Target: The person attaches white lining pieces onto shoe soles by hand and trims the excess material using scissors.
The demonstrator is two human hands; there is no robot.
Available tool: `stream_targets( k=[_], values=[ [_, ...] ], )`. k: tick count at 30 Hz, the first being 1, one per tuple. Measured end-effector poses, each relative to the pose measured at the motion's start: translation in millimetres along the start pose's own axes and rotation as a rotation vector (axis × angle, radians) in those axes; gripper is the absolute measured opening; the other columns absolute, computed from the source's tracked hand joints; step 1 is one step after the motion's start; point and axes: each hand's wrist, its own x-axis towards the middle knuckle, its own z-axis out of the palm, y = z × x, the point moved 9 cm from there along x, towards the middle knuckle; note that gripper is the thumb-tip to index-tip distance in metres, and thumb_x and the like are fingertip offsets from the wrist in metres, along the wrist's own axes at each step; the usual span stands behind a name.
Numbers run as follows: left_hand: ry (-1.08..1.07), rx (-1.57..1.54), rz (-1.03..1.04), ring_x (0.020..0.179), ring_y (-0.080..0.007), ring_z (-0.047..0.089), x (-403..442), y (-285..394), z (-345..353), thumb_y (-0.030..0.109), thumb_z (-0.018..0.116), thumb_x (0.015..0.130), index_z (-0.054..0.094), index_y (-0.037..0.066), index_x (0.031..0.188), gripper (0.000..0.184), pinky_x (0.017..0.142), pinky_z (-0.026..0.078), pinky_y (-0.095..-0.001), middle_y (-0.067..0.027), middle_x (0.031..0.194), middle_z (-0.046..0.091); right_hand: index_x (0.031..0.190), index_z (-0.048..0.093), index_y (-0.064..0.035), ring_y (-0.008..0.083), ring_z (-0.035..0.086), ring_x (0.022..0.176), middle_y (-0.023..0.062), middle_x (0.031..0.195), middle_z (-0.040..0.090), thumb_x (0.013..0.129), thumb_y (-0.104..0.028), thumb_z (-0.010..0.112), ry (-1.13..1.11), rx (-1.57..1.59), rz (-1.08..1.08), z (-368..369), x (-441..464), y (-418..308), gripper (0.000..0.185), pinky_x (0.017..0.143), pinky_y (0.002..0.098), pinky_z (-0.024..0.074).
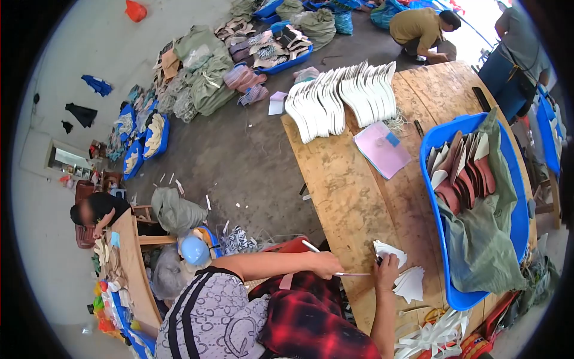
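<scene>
My left hand [324, 264] is closed around a thin white strip [354, 274], which sticks out on both sides of the fist over the table's near edge. On the wooden table, my right hand [387, 273] has its fingers curled at a white cut piece [391, 252]. A small dark thing shows at those fingertips, too small to name. Beside that hand lies a little stack of white pointed pieces [410, 284]. Nearer to me is a tangle of white ribbons [435, 336] with yellow scissor-like handles [433, 315] by it.
Rows of white curved sole-shaped pieces [317, 105] stand on the wooden table [341, 197], near a pink sheet [381, 149]. A blue tub [439, 239] holds reddish-brown pieces and green cloth. Sacks [206, 78] line the floor. Other people [418, 33] are around the room.
</scene>
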Motion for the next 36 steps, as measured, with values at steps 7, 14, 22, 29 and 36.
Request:
stream_targets(
  k=[7,14,22,29,36],
  values=[
    [0.323,0.141,0.273,0.085,-0.0370,0.061,33.0,18.5,0.6,0.012,0.060,0.068,0.063,0.006,0.090,0.023,0.068,0.049,-0.0486,-0.0159,0.085,0.063,0.083,0.057,0.0018,0.0295,0.054,0.079,0.0174,0.085,0.057,0.078,-0.012,0.060,0.076,0.382,0.192,23.3,6.1,57.2,0.015,0.068,0.0411,0.0420],
    [0.096,0.164,0.200,0.103,-0.0333,0.055,61.9,22.7,-0.5,0.009,0.062,0.066,0.066,0.009,0.102,0.036,0.085,0.046,-0.0447,-0.0136,0.108,0.058,0.097,0.056,-0.0015,0.0355,0.056,0.090,0.0162,0.096,0.055,0.071,-0.024,0.074,-0.090,0.329,0.173,-8.4,17.2,26.5,0.038,0.077,0.0409,0.0457],
    [0.049,0.205,0.118,0.111,-0.0330,0.052,54.2,21.9,-3.6,0.010,0.059,0.071,0.067,0.007,0.100,0.031,0.094,0.042,-0.0436,-0.0151,0.111,0.055,0.096,0.056,-0.0019,0.0354,0.053,0.088,0.0147,0.095,0.053,0.071,-0.014,0.070,-0.019,0.145,-0.078,-7.9,6.1,0.7,0.031,0.074,0.0436,0.0453],
    [0.231,0.365,0.262,0.133,-0.0355,0.033,57.0,50.5,-41.7,0.008,0.059,0.070,0.069,0.005,0.088,0.022,0.105,0.035,-0.0429,-0.0188,0.138,0.041,0.078,0.059,0.0038,0.0342,0.055,0.082,0.0156,0.083,0.053,0.074,-0.012,0.062,-0.072,0.574,0.243,0.4,16.3,40.0,0.017,0.071,0.0402,0.0432],
    [0.374,0.347,0.119,0.123,-0.0351,0.041,69.7,39.4,-35.3,0.007,0.063,0.066,0.070,0.002,0.083,0.018,0.101,0.038,-0.0445,-0.0168,0.139,0.039,0.082,0.059,0.0054,0.0325,0.054,0.080,0.0154,0.083,0.052,0.076,-0.014,0.063,-0.108,0.611,0.230,2.0,19.0,39.5,0.020,0.072,0.0389,0.0426]
  ],
)
